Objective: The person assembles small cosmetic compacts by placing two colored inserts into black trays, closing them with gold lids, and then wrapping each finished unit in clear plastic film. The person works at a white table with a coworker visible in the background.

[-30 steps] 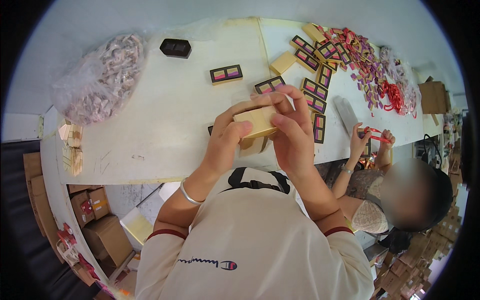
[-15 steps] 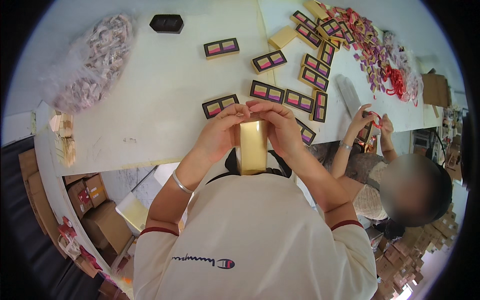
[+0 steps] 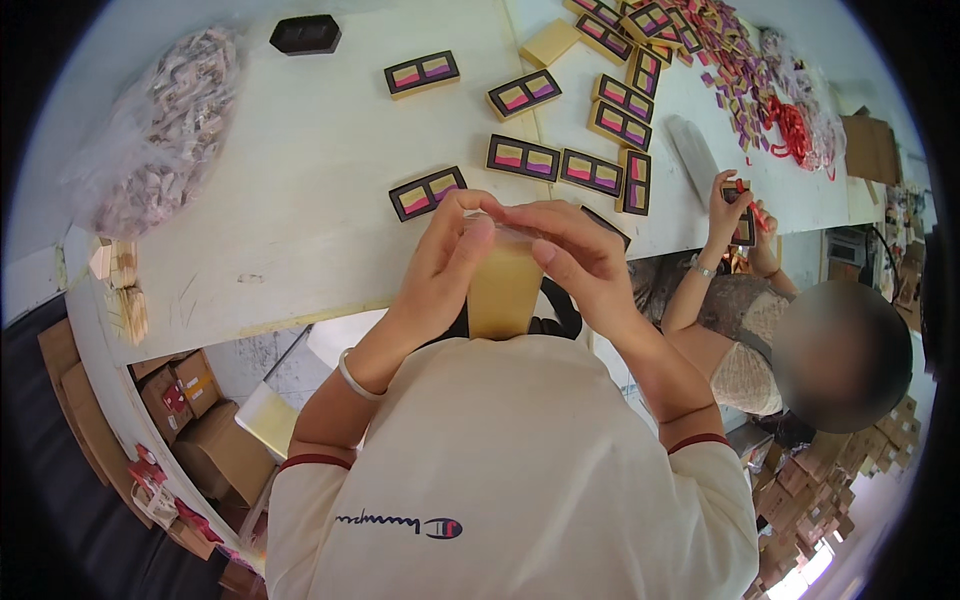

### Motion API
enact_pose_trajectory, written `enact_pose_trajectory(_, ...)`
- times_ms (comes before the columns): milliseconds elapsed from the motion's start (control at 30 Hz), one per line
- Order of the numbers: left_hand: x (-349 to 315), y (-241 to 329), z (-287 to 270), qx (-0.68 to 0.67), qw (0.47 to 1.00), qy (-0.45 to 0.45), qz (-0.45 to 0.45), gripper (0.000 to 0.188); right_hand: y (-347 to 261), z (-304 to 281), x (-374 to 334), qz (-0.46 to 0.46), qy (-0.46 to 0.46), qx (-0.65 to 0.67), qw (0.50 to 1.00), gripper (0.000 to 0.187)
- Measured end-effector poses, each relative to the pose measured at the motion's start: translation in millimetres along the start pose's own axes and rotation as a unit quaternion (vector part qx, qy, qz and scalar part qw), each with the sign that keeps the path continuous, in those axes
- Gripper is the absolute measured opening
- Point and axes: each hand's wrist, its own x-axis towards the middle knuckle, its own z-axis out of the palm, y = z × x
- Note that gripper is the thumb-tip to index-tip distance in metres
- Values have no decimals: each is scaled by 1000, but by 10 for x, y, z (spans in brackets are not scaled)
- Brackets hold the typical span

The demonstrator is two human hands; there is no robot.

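A gold box stands on end close in front of my shirt, between my two hands. My left hand curls along its left side, thumb at the upper edge. From the right, my right hand bends over it with its thumb at the top corner. The fingertips of both hands come together above the upper end, where something clear like a film or cover shows; its exact shape is hard to make out. Just beyond my left fingers lies a gold-edged black box with two coloured windows. Another is partly hidden behind my right hand.
Several similar two-window boxes are spread over the white table. A black tray and a bag of wrapped pieces lie left. Small coloured packets heap far right. A co-worker's hands hold a box and red ribbon.
My fingers have shifted over the box's upper end, the right hand more bent across it. The box face looks duller than before. The view has shifted slightly. The co-worker's hands have moved on their box.
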Motion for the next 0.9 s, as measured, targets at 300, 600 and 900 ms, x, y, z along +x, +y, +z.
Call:
enact_pose_trajectory(300,12,-21,-143,53,994,-88,38,18,-32,-29,-67,-30,-18,-34,999,32)
enact_pose_trajectory(600,5,12,-94,59,994,-89,39,13,-150,-125,-48,-38,-35,-131,990,29)
enact_pose_trajectory(900,13,-187,-144,71,981,-103,147,21,-201,-165,0,-76,-69,-221,970,30)
